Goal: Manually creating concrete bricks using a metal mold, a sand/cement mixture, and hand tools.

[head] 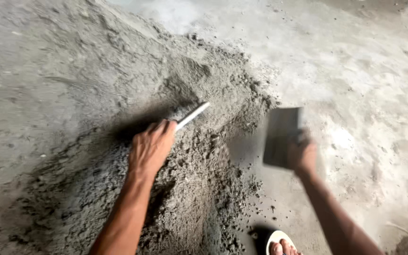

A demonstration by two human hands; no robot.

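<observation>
Concrete floor (369, 71), pale and dusty, fills the right side and top of the frame. Large heap of grey mortar mix (119, 85) covers the left and centre, crumbly and darker toward the lower middle, thinning to scattered clods at its right edge. Left hand (151, 145), centre frame, clenched around a pale straight tool handle (192, 115) that angles up and right over the heap; the tool's working end is not visible. Right hand (302, 155), right of centre, grasping a flat rectangular grey board (281, 136) held upright just off the heap's edge; motion-blurred. At bottom edge, toes in a light sandal (279, 243) on the floor, near loose clods.
</observation>
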